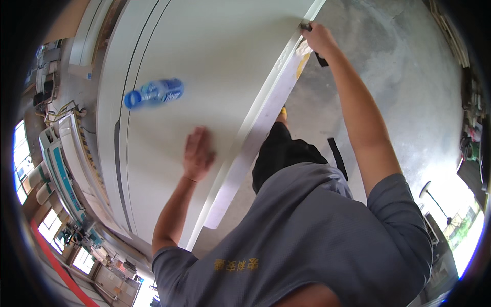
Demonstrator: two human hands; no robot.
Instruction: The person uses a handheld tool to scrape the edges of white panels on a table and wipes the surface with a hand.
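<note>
pale panel [220,56] — blue bottle [161,91] atop

Blurry, hidden, cut-off bits
Toward nine o'clock, the bare left hand [198,155] is smeary; you can't tell if it touches the big, flat, pale board [215,71]. The top edge cuts that board off at twelve. At ten, the see-through blue plastic bottle [156,92] is fuzzy. At one, the bare right hand [320,39] hides most of a small dark thing [306,26].

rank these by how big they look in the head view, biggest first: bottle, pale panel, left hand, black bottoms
1. Pale panel
2. Black bottoms
3. Bottle and left hand: too alike to rank, both blurred
</note>
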